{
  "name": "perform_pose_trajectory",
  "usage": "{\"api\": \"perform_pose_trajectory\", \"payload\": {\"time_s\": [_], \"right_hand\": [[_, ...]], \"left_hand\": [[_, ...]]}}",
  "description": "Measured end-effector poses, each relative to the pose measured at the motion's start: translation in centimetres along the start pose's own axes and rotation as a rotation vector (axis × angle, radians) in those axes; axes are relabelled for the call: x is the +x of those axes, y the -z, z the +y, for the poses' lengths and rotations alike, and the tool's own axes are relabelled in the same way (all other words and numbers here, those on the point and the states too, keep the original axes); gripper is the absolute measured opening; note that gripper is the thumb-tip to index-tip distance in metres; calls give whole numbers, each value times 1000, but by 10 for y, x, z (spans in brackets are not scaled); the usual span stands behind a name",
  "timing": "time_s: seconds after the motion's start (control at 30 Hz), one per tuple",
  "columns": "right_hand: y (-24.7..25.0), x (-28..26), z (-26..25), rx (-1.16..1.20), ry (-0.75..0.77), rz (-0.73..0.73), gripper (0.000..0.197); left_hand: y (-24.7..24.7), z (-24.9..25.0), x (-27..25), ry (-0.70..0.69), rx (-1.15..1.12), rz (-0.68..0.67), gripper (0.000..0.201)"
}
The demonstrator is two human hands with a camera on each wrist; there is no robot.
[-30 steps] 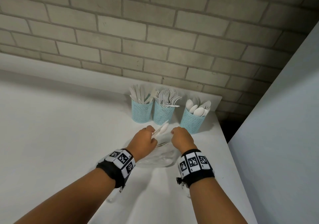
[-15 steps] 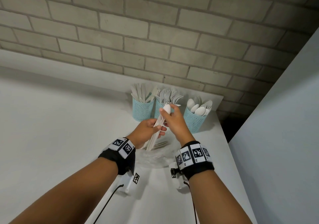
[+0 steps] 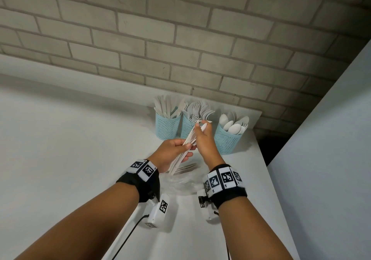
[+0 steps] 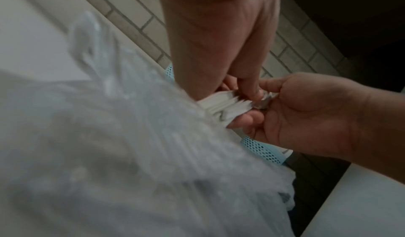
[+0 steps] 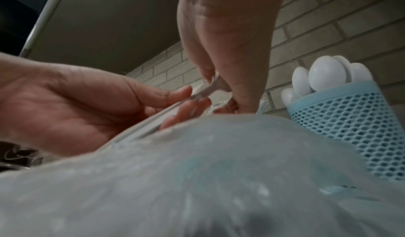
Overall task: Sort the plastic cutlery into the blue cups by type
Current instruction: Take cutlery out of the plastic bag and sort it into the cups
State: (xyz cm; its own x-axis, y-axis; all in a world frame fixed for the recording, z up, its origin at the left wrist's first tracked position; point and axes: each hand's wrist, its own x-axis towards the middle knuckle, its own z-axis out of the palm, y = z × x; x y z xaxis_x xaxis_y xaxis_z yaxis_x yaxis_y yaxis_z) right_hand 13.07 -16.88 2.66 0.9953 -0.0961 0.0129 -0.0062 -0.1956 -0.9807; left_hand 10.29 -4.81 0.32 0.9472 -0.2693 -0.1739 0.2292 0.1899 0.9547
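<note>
Step in hand: separating one piece from a mixed bundle.

My left hand (image 3: pixel 170 153) is curled round the lower part of a bundle of white cutlery (image 3: pixel 185 149), thumb on top and fingers beneath, holding it slanted up toward the back of the desk (image 3: pixel 60 139).

My right hand (image 3: pixel 204 139) pinches the upper end of that bundle between thumb and fingertips; a spoon (image 3: pixel 203 127) stands in that grip, its bowl above my knuckles.

Along the desk's back edge, near the right corner, stand three blue cups: the knife cup (image 3: pixel 166 126), the fork cup (image 3: pixel 187 128) just behind my right hand, and the spoon cup (image 3: pixel 227 139).

A crumpled clear bag (image 3: pixel 180 183) lies between my wrists with some forks (image 3: pixel 185 167) on it.

Judgement: sorting is well advanced, since all cups are well filled. The next move calls for drawing the spoon free without loosening the rest, then carrying it right to the spoon cup.
</note>
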Motion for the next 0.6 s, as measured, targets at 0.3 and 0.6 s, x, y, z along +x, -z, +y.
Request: {"api": "perform_pose_trajectory", "payload": {"time_s": [0.3, 0.6], "right_hand": [[13, 20, 10, -73, 47, 167, 33], [69, 27, -53, -146, 552, 838, 40]], "left_hand": [[1, 1, 3, 48, -96, 61, 24], [-4, 7, 7, 46, -32, 130, 29]]}}
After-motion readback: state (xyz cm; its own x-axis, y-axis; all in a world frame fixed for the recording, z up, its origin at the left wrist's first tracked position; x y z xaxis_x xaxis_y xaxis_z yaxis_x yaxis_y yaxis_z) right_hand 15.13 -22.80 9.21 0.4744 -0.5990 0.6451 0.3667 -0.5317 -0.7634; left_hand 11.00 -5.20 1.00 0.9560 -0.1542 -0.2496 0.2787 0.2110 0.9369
